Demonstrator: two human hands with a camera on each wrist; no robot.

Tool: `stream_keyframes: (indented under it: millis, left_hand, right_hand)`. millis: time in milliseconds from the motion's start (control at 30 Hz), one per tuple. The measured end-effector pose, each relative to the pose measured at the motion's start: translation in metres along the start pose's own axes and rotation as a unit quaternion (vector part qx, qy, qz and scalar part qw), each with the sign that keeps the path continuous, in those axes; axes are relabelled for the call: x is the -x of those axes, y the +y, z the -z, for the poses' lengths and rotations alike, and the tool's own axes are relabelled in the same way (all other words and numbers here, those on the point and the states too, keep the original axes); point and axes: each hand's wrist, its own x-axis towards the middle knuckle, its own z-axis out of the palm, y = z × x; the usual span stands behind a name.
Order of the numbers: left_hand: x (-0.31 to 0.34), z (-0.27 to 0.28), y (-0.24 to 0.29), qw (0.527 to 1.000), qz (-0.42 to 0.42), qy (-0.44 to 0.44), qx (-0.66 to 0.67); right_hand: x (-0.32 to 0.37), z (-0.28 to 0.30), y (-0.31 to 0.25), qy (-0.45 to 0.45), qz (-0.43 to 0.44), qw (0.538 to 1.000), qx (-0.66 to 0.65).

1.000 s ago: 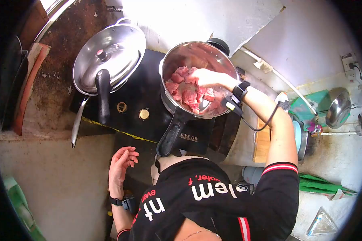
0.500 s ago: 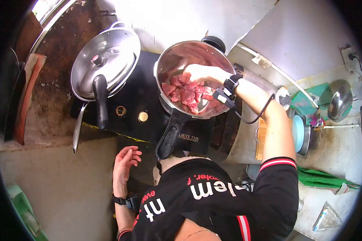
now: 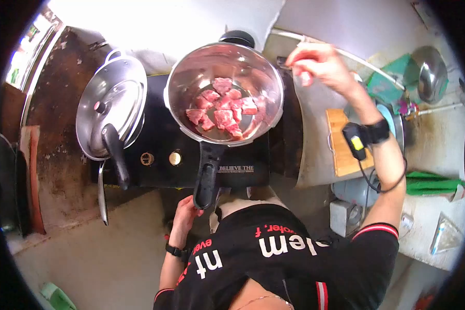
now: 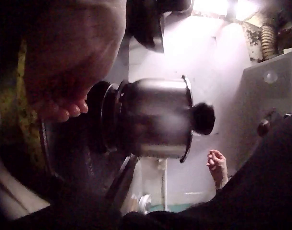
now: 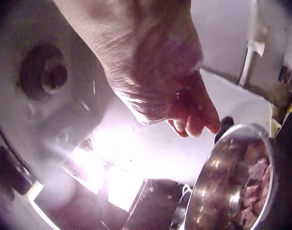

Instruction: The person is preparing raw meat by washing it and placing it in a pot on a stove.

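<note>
Raw meat chunks (image 3: 225, 118) lie in the bottom of a steel pot (image 3: 191, 64) on the black stove; the right wrist view shows part of the meat (image 5: 254, 199) inside the pot (image 5: 218, 179). The right hand (image 3: 323, 67) is raised beyond the pot's right side, fingers loosely bent, with nothing visible in them; in the right wrist view the hand (image 5: 155, 67) hangs above the rim. Low beside the end of the pot's black handle (image 3: 206, 178) is the left hand (image 3: 184, 217), fingers loosely curled; contact with the handle cannot be told.
A steel pan (image 3: 88, 121) with a lid and black handle stands left of the pot. Two knobs (image 3: 175, 157) sit at the stove's front. To the right are a wooden board (image 3: 343, 142), a blue bowl and a metal bowl (image 3: 431, 75).
The right hand has left the meat and moved up and right, out of the pot. The left hand has shifted right, closer to the pot handle. The head view has also shifted.
</note>
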Motion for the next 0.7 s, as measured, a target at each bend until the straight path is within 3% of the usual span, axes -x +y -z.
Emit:
stream_keyframes:
  millis: [67, 133, 267, 333, 500, 567, 633, 700]
  left_hand:
    - [-0.003, -0.020, -0.005, 1.000, 0.014, -0.007, 0.014]
    - [-0.014, -0.029, -0.016, 0.999, 0.045, -0.018, 0.023]
    - [-0.026, -0.073, -0.020, 0.995, 0.096, -0.032, -0.002]
    - [-0.030, -0.102, -0.026, 0.993, 0.109, -0.042, -0.010]
    - [-0.043, -0.223, -0.061, 0.992, 0.089, -0.073, -0.049]
    - [-0.062, -0.276, -0.091, 0.988, 0.092, -0.098, -0.074]
    - [-0.088, -0.335, -0.120, 0.976, 0.107, -0.177, -0.065]
    - [-0.102, -0.411, -0.130, 0.965, 0.097, -0.236, -0.063]
  right_hand:
    - [0.054, 0.022, 0.006, 0.148, -0.070, 0.984, -0.071]
    - [0.110, 0.047, 0.028, 0.221, -0.117, 0.965, -0.083]
    - [0.241, 0.076, 0.110, 0.386, -0.230, 0.887, -0.102]
    - [0.312, 0.089, 0.173, 0.489, -0.209, 0.838, -0.118]
    - [0.487, 0.108, 0.237, 0.613, -0.274, 0.731, -0.120]
    - [0.543, 0.118, 0.271, 0.618, -0.322, 0.717, -0.036]
    - [0.599, 0.135, 0.320, 0.602, -0.277, 0.748, 0.021]
    - [0.618, 0.143, 0.318, 0.590, -0.255, 0.766, 0.025]
